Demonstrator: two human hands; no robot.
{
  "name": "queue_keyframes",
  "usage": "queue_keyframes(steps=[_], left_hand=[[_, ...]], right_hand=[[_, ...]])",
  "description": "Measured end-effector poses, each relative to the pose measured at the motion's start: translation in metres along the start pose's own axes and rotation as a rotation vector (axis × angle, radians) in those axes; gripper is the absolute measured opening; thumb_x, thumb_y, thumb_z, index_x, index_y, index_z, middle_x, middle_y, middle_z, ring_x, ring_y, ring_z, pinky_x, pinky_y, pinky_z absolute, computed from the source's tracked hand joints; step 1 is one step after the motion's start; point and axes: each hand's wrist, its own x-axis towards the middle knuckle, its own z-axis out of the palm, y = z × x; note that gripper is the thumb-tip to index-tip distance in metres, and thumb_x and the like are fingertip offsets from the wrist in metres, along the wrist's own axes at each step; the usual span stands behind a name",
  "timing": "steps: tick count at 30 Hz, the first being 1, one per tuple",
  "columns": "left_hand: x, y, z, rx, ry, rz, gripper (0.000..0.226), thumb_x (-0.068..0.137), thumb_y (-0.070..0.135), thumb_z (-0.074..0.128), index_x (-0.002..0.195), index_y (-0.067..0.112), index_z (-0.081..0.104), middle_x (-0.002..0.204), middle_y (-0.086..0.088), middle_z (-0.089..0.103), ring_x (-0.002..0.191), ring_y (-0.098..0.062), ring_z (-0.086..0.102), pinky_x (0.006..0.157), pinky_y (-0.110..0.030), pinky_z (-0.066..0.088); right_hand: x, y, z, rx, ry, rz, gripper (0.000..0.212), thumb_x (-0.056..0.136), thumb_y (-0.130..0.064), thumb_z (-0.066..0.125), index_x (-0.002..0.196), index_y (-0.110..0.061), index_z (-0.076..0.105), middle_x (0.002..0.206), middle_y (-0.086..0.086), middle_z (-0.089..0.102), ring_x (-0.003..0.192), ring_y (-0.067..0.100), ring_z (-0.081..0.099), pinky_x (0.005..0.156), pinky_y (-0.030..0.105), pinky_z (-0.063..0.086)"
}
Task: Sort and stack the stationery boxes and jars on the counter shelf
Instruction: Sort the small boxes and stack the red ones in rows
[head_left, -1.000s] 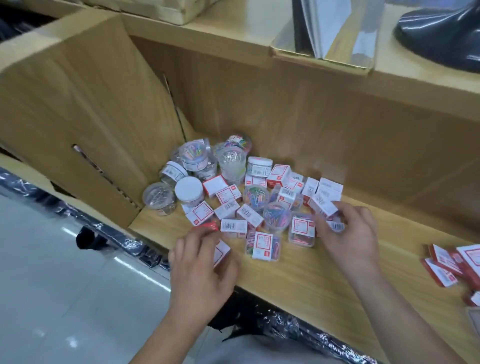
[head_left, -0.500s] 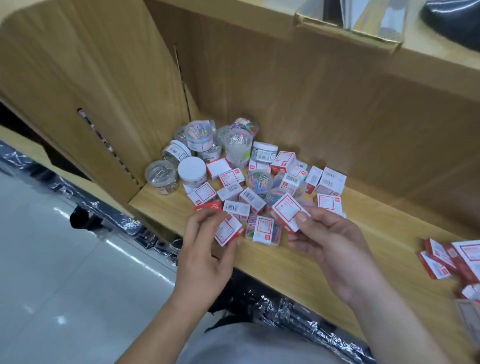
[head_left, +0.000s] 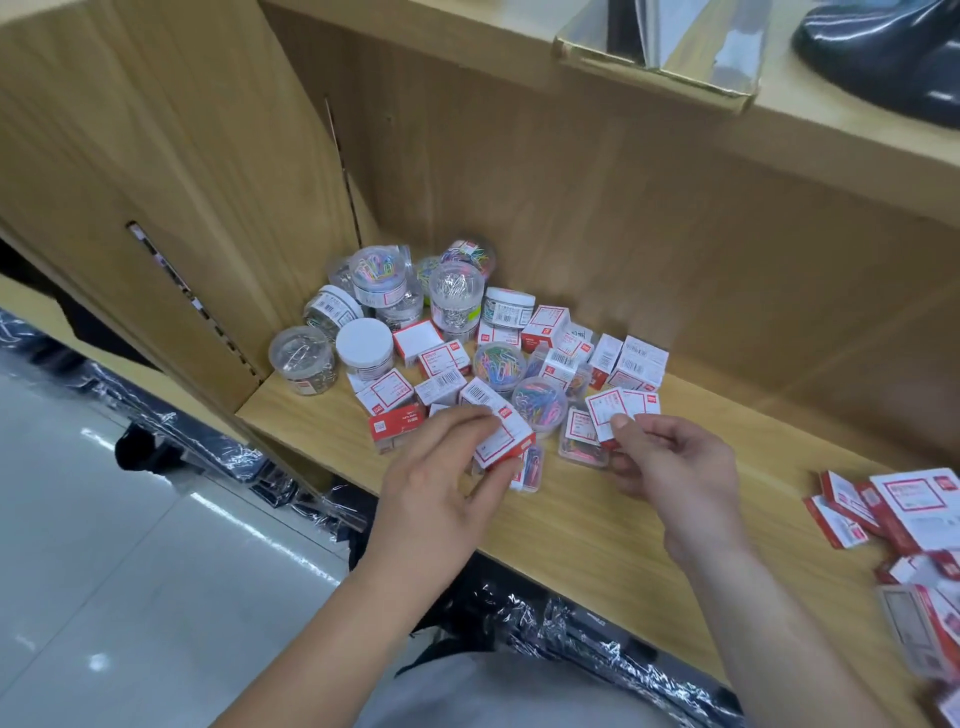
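A heap of several small red-and-white stationery boxes (head_left: 550, 332) and clear round jars of paper clips (head_left: 457, 301) lies in the back left corner of the wooden shelf (head_left: 597, 525). My left hand (head_left: 441, 483) pinches one red-and-white box (head_left: 506, 441) just above the shelf's front part. My right hand (head_left: 675, 467) grips another red-and-white box (head_left: 608, 415) by its near edge, lifted and tilted, to the right of the first.
A wooden side panel (head_left: 171, 171) closes the shelf on the left, a back wall (head_left: 649, 208) behind. More red-and-white boxes (head_left: 893, 509) are piled at the right. A cardboard tray (head_left: 660, 57) and a dark object sit on the counter top above. Floor lies lower left.
Both hands have lifted a box each out of the heap. The left box has come up between the fingers, and the right box has moved right, away from the pile's middle.
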Motion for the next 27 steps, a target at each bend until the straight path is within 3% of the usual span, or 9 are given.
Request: queue_keyframes(steps=[3,6,9,11,14,18,22,25,27], left_hand=[[0.006,-0.002,0.015,0.057,-0.089,0.141,0.025,0.082,0.020,0.086,0.104,0.012,0.076,0.120,0.001,0.071,0.111,-0.017,0.065,0.098,-0.032,0.052],[0.004,-0.009,0.024,0.235,-0.154,0.240,0.020,0.084,0.027,0.084,0.100,0.017,0.077,0.124,0.001,0.070,0.114,-0.027,0.060,0.089,-0.043,0.053],[0.000,-0.010,0.019,0.214,-0.150,0.218,0.028,0.084,0.031,0.084,0.108,0.018,0.076,0.129,-0.001,0.066,0.114,-0.028,0.058,0.088,-0.045,0.051],[-0.003,-0.010,0.014,0.172,-0.161,0.186,0.037,0.086,0.031,0.082,0.117,0.015,0.073,0.132,-0.003,0.063,0.116,-0.027,0.057,0.095,-0.045,0.049],[-0.007,-0.008,0.007,0.198,-0.150,0.149,0.045,0.086,0.035,0.082,0.123,0.012,0.071,0.130,-0.004,0.062,0.118,-0.026,0.056,0.100,-0.042,0.046],[-0.014,0.018,0.012,0.236,-0.170,0.307,0.028,0.086,0.026,0.080,0.111,0.015,0.074,0.121,-0.004,0.065,0.104,-0.031,0.061,0.085,-0.045,0.047],[-0.005,0.037,0.032,0.114,-0.233,0.302,0.027,0.086,0.022,0.078,0.113,0.017,0.073,0.117,-0.001,0.064,0.098,-0.026,0.061,0.083,-0.043,0.051],[0.003,0.032,0.037,0.038,-0.247,0.220,0.031,0.086,0.017,0.077,0.116,0.013,0.072,0.117,-0.001,0.062,0.095,-0.024,0.062,0.083,-0.042,0.053],[0.009,0.029,0.037,0.032,-0.264,0.225,0.030,0.088,0.017,0.075,0.117,0.014,0.072,0.117,0.000,0.062,0.089,-0.023,0.061,0.081,-0.041,0.054]], right_hand=[[0.006,0.002,-0.001,-0.166,-0.010,-0.126,0.011,0.084,-0.031,0.081,0.080,-0.023,0.075,0.076,-0.002,0.075,0.068,0.011,0.061,0.066,0.027,0.046],[0.008,0.001,-0.005,-0.338,-0.070,-0.201,0.013,0.084,-0.040,0.079,0.072,-0.038,0.074,0.075,-0.022,0.074,0.072,-0.002,0.065,0.074,0.025,0.050],[0.010,0.007,-0.014,-0.426,-0.060,-0.254,0.017,0.079,-0.051,0.079,0.091,-0.038,0.077,0.087,-0.011,0.074,0.082,0.003,0.066,0.080,0.026,0.051],[0.010,0.012,-0.024,-0.379,0.033,-0.344,0.017,0.082,-0.042,0.078,0.098,-0.036,0.075,0.087,0.001,0.067,0.072,0.007,0.060,0.074,0.018,0.047],[0.010,0.022,-0.037,-0.350,0.129,-0.348,0.041,0.084,-0.017,0.079,0.123,-0.021,0.068,0.105,0.003,0.054,0.064,0.000,0.060,0.071,0.003,0.043],[0.020,0.038,-0.035,-0.391,0.005,-0.236,0.070,0.079,-0.021,0.084,0.141,-0.020,0.053,0.123,0.002,0.060,0.065,-0.003,0.061,0.080,0.013,0.048],[0.030,0.035,-0.027,-0.397,-0.035,-0.308,0.045,0.081,-0.019,0.083,0.122,-0.025,0.067,0.106,-0.001,0.062,0.079,-0.004,0.065,0.075,0.004,0.046],[0.038,0.031,-0.034,-0.355,0.009,-0.238,0.005,0.086,-0.030,0.077,0.086,-0.029,0.073,0.078,-0.008,0.068,0.069,0.011,0.063,0.068,0.024,0.051],[0.041,0.034,-0.045,-0.350,0.010,-0.154,0.034,0.084,-0.049,0.073,0.076,-0.016,0.071,0.062,-0.005,0.059,0.059,0.016,0.053,0.060,0.034,0.047]])
